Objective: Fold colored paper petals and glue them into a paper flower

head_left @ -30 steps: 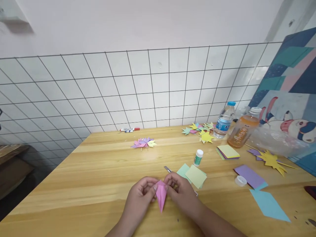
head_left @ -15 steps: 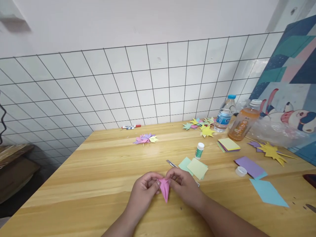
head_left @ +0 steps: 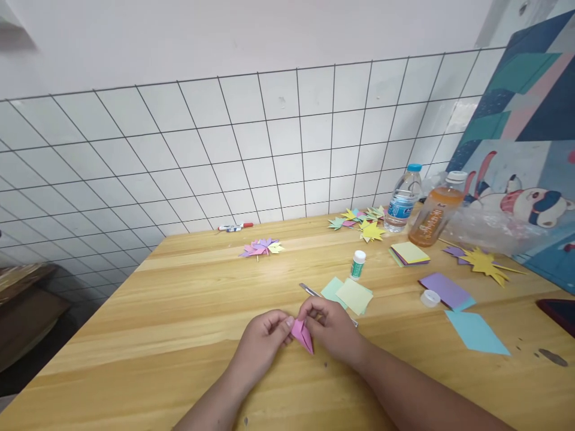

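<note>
A small piece of folded pink paper (head_left: 303, 336), narrowing to a point towards me, is held low over the wooden table between both hands. My left hand (head_left: 265, 336) pinches its upper left edge between thumb and fingers. At the upper right edge, my right hand (head_left: 331, 329) has closed its fingertips on the same paper, partly hiding it. Just beyond the right hand lies a craft knife (head_left: 309, 291), its middle covered by that hand and by paper. Pale yellow and green paper squares (head_left: 354, 296) rest beside it.
A glue stick (head_left: 358, 265) stands behind the squares. To the right are a paper stack (head_left: 409, 253), purple paper (head_left: 444, 290), a white cap (head_left: 430, 299) and a blue sheet (head_left: 478, 332). Folded paper stars (head_left: 371, 230), a water bottle (head_left: 403, 200) and an orange drink bottle (head_left: 435, 209) stand farther back.
The pink paper has turned slightly, its tip swinging to the right. My right fingers have shifted along its upper edge. The whole view has moved a little.
</note>
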Motion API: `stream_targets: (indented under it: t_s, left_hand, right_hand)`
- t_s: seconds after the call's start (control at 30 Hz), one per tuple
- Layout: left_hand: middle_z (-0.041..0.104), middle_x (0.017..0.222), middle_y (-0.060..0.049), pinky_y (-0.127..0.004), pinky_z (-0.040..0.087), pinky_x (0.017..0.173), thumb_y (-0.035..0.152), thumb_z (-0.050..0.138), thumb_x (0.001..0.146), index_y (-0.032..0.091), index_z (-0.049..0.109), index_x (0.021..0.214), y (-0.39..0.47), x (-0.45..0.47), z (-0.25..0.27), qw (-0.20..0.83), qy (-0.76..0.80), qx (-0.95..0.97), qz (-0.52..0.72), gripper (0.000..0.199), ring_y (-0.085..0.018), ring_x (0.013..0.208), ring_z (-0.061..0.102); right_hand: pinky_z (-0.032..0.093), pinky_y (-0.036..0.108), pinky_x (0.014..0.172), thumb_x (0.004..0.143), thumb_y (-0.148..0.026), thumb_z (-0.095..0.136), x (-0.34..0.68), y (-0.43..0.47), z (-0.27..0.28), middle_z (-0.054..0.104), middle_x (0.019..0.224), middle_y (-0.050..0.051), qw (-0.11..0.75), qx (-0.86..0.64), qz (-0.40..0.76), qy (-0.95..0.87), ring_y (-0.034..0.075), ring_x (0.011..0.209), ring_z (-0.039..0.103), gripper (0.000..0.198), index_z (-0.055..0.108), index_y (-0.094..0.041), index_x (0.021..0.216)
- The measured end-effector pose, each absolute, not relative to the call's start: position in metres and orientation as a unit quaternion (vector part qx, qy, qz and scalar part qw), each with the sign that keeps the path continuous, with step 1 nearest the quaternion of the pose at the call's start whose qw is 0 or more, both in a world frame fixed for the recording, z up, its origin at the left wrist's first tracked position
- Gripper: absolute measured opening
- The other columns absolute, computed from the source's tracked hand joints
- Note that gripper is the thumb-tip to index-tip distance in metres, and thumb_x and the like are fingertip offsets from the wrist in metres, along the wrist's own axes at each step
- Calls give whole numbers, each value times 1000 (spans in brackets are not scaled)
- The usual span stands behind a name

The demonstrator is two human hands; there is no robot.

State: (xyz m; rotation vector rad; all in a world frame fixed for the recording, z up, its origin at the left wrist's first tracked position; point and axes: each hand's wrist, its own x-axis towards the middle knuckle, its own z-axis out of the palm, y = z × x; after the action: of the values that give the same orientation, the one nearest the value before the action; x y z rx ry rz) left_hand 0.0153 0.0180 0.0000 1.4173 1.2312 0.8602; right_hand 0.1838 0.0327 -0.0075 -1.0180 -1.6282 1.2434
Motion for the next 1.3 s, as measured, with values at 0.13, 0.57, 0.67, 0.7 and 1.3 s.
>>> stream_targets:
  t_s: [0.13, 0.57, 0.67, 0.7, 1.3]
  left_hand:
    - [56, 59, 0, -22, 36, 56, 41, 56, 79, 15, 62, 67, 18, 15, -2, 507, 510, 598, 354, 29, -12, 56, 47]
    - [59, 65, 0, -21, 37, 55, 36, 55, 81, 17, 65, 77, 14, 20, -5, 457, 515, 619, 378, 22, -11, 57, 47]
    - [60, 63, 0, -21, 37, 55, 36, 55, 81, 17, 66, 73, 12, 19, -3, 436, 529, 628, 368, 23, -12, 57, 47]
    - [60, 63, 0, -21, 37, 54, 36, 55, 80, 18, 66, 72, 11, 19, -2, 429, 535, 630, 364, 23, -12, 57, 48]
    - [60, 62, 0, -19, 39, 48, 45, 61, 74, 17, 58, 77, 18, 17, -1, 505, 517, 531, 443, 29, -12, 57, 55]
  right_hand:
    - [42, 21, 56, 71, -15, 48, 185, 33, -5, 57, 67, -1, 421, -419, 504, -627, 11, 61, 54, 12, 59, -18, 76]
    - [40, 22, 53, 75, -25, 54, 181, 30, -2, 53, 57, -3, 406, -458, 471, -635, 11, 54, 50, 12, 56, -18, 66]
    - [41, 23, 55, 76, -26, 54, 182, 30, -4, 56, 58, -1, 414, -462, 471, -627, 12, 56, 52, 15, 56, -17, 63]
    - [42, 23, 56, 76, -26, 54, 182, 31, -5, 56, 57, -1, 411, -465, 475, -623, 12, 56, 52, 16, 55, -17, 62]
    - [44, 25, 59, 74, -24, 60, 182, 31, -11, 62, 77, 1, 403, -428, 484, -648, 15, 67, 57, 40, 54, -21, 113]
